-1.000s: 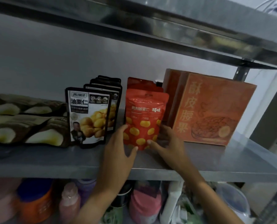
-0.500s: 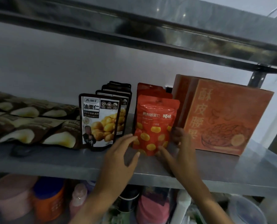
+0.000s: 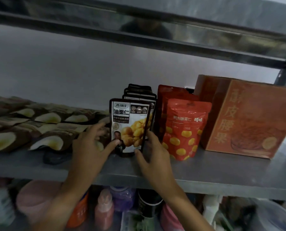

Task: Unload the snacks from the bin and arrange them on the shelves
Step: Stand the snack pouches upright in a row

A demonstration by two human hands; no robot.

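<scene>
On the middle shelf [image 3: 222, 170], both hands are working at the front black-and-white pouch [image 3: 130, 125]. The left hand [image 3: 90, 147] is spreading its fingers loosely, the thumb tip pressing the lower front face of the pouch while the other fingers are reaching along its left edge; it is steadying rather than clamping. The right hand [image 3: 151, 154] is cupping the pouch's right edge, thumb at the bottom corner and fingers curling behind, where I cannot tell how firmly they are pressing. So the pouch is standing upright on the shelf, bracketed between two half-open hands, at the head of a row of matching black pouches [image 3: 139, 92] lined up behind it.

To do this well, the hands are probably best squaring the pouch flush with its row and pressing the base flat so it is not tipping forward when released. A gentle push is enough; the film looks thin, glossy and easily creased.

Just beside it on the right, a red pouch [image 3: 185, 129] printed with yellow ovals is standing with another red one behind. Further right, an orange cardboard box [image 3: 248, 120] is sitting square and stiff. To the left, brown snack packs [image 3: 39, 127] are lying flat and overlapping. The shelf surface looks like smooth, dull metal. Blurred bottles and tubs are filling the level below. The bin is not in view.
</scene>
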